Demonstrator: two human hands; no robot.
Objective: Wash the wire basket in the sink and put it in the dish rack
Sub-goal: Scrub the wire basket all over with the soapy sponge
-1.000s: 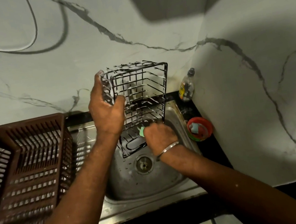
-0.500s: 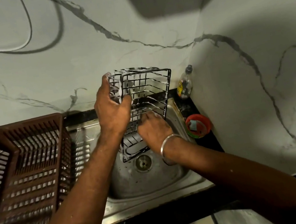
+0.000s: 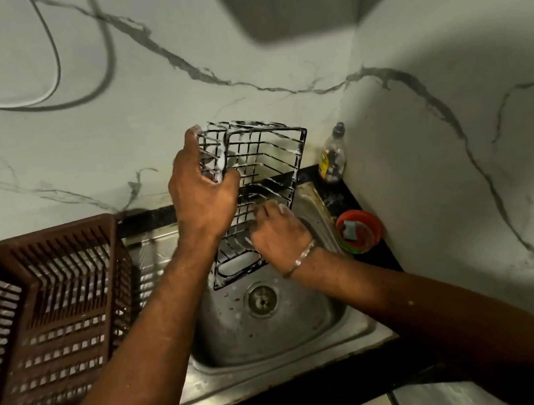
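A brown dish rack (image 3: 45,232) stands on the desk to the left of the left hand (image 3: 202,198). The steel sink (image 3: 278,334) lies below both hands. Above it, the soapy wire basket (image 3: 270,163) stands tilted. The left hand grips its upper left corner. The right hand (image 3: 281,235) presses against its lower wires with fingers bent; I cannot tell whether it holds anything. A red bowl (image 3: 373,221) sits just right of the right hand.
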